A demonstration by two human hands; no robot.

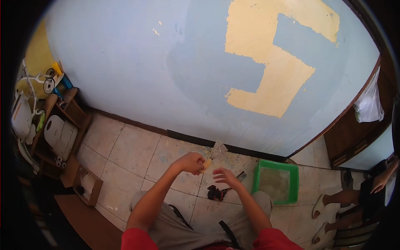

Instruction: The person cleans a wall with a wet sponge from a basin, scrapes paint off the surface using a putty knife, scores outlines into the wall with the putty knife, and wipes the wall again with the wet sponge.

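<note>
My left hand is closed on a small yellowish piece, too small to tell its kind; it looks like a flake of paint. Close by on the right, my right hand holds nothing, its fingers apart. Below the hands, a black thing with red on it lies on the tiles. A grey, flat, blade-like piece shows just beyond my right hand. In front stands a blue wall with patches stripped to a yellow layer.
A green tray holding murky liquid stands right of my knee. Crumbled debris lies along the dark baseboard. Wooden furniture and an open box are at left. Another person's legs are at right, near a hanging white bag.
</note>
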